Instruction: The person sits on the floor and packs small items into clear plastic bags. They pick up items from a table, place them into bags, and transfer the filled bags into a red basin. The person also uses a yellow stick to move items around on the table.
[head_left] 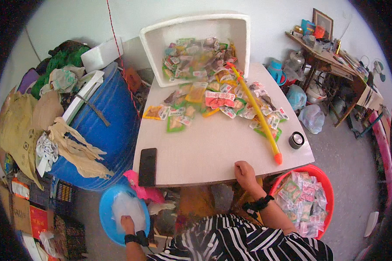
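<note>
Over the pale flat table (191,148) my right hand (245,175) curls closed; my left hand (127,225), grip unclear, is likely fetching clear plastic film (130,205) inside the round blue tub (105,219), next needing a careful pinch.

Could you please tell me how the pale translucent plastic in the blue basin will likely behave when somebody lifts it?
The pale translucent plastic is probably floppy, since it lies loosely bunched in the blue basin. It looks thin enough to let light through, so likely light for its size. Its smooth-looking surface may make it somewhat slippery.
</note>
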The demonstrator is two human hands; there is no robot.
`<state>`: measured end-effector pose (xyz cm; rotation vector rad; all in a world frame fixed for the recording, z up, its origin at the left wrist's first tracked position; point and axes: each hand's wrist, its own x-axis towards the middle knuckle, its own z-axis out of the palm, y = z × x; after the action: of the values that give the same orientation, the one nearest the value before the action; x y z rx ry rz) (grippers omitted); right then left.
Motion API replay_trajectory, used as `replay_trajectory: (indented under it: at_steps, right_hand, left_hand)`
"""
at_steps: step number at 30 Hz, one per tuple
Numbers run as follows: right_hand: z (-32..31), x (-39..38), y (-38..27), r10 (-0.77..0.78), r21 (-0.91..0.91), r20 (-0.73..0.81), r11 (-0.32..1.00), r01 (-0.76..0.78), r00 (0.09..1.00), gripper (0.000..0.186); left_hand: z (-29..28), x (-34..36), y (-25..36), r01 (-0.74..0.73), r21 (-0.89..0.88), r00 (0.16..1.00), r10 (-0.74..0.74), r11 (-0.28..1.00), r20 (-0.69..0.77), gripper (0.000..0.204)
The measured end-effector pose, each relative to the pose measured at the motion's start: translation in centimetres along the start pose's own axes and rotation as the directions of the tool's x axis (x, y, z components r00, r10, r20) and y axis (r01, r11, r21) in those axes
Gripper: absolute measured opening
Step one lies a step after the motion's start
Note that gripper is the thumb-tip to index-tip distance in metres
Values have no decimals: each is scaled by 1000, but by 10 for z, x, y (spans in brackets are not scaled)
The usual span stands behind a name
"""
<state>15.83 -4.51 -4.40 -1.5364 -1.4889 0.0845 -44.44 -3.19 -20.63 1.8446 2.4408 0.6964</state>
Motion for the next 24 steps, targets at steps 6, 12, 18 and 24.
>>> replay_trajectory:
  at_steps: [6, 12, 18, 24]
  right_hand:
    - [3, -3, 6, 54, 35, 33, 998, -56, 998, 13]
    - [-2, 2, -2, 115, 68, 81, 990, -121, 990, 13]
    - [0, 3, -2, 274, 244, 174, 919, -311, 946, 12]
    - [16, 21, -22, 333, 474, 337, 748, -464, 881, 16]
  left_hand:
    - [-91, 36, 127, 55, -316, 996, -74, 947, -51, 15]
    - [-131, 54, 240, 93, -690, 995, -37, 718, 95, 12]
    - [-118, 43, 365, -102, -753, 945, 300, 650, 131, 13]
    - [-55, 16, 425, -102, -769, 851, 455, 631, 261, 17]
